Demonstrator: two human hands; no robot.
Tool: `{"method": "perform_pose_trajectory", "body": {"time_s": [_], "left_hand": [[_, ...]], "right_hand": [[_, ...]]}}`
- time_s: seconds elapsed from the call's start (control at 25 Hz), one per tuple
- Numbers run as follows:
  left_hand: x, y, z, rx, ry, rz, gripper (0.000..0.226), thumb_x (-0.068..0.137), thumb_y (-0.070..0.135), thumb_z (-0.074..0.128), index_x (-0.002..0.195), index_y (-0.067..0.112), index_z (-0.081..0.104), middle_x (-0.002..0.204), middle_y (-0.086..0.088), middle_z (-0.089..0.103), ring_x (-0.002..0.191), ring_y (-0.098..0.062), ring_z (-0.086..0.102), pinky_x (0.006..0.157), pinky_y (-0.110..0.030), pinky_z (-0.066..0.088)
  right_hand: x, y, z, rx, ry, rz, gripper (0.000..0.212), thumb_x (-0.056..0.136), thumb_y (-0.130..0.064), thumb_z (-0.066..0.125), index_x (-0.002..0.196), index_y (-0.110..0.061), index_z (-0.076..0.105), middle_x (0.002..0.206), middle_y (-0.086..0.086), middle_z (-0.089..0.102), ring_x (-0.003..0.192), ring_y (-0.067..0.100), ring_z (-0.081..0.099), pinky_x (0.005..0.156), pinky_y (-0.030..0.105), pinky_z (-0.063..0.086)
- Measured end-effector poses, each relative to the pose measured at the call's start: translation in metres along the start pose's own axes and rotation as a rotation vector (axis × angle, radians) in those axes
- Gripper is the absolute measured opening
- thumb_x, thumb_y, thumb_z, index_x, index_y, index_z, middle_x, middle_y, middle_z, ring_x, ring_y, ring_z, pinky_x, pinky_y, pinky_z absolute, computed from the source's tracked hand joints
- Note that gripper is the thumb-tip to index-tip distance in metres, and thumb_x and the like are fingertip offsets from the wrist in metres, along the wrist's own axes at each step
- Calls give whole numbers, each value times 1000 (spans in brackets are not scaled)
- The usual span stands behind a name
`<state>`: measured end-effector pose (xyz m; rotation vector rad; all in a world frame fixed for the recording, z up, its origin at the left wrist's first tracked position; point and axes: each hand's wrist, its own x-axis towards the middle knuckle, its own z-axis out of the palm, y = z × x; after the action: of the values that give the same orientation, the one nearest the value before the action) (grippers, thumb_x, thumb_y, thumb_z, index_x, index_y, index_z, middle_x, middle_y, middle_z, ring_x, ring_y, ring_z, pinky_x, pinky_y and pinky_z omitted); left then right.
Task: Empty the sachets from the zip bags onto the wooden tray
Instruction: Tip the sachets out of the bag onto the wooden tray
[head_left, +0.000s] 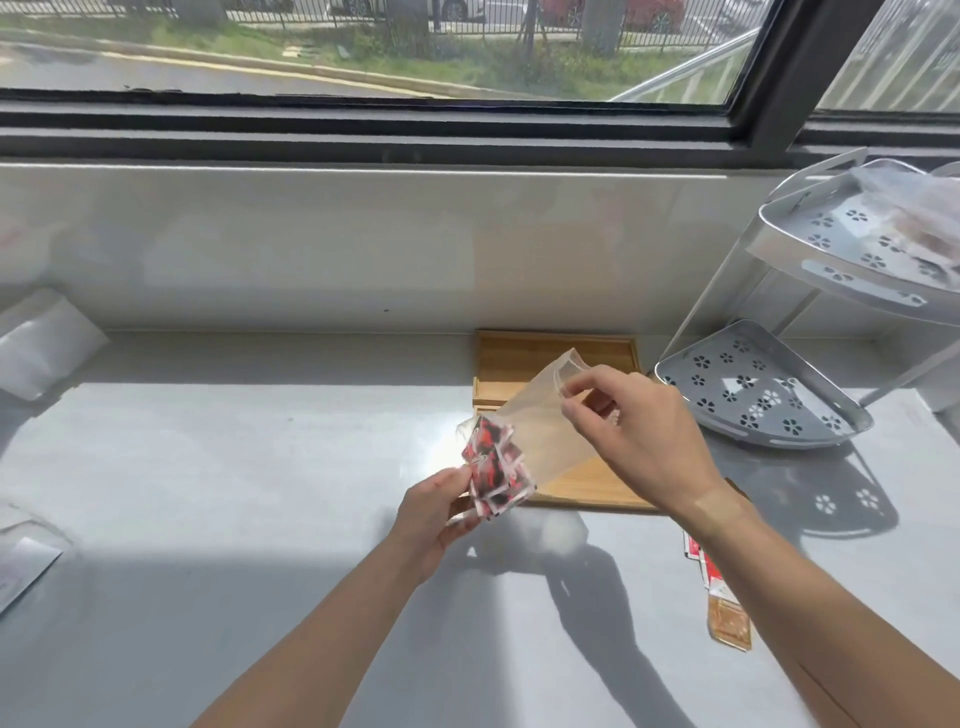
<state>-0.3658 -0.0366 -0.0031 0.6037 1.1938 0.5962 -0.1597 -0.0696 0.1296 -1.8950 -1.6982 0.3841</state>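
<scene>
Sunlit grey bench (234, 467) below a wide window (363, 47), with the wooden tray (519, 358) as landmark, set against the back wall right of centre. Both forearms reach in from the near edge. Left hand (436, 512), just off the tray's near-left corner, is turned thumb-up and grips the bottom end of a clear zip bag (540, 431), where a cluster of red, black and white sachets (496, 470) is bunched. Right hand (636, 436), above the tray's right half, has its fingers curled and pinches the bag's mouth between thumb and forefinger. The bag is held off the bench, slanting over the tray, mouth toward the tray's far side and higher than the filled end. Right of the tray stands a two-tier perforated corner rack (810, 332), its lower shelf near the tray's far-right corner. A few loose sachets (719, 587) lie on the bench near the tray's near-right corner, beside the right forearm. Broad bare bench extends left of the tray to pale bags (44, 345) at the left edge.
</scene>
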Motion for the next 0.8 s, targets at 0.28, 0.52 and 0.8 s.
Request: {"method": "perform_pose_trajectory", "body": {"time_s": [0.28,0.52,0.8], "left_hand": [[21,48,2,337,260,241,13,85,20,75,83,7,76,75,-7,69,65,-17,61,55,-23,50],[39,78,25,671,247,361,17,83,21,75,74,7,75,70,-6,70,59,-17,58,52,-25,47],[46,103,58,832,178,461,16,86,18,70,70,17,71,69,-4,67,63,-16,58,54,-26,47]], "right_hand": [[14,77,23,266,-10,426,3,82,-22,70,79,-23,70,77,-5,74,80,16,67,75,35,50],[4,137,68,561,-19,694,17,82,-13,71,66,-18,69,72,-3,68,74,15,58,67,25,41],[-3,153,98,694,2,869,19,85,-11,71,66,-16,69,76,1,68,68,15,56,59,24,42]]}}
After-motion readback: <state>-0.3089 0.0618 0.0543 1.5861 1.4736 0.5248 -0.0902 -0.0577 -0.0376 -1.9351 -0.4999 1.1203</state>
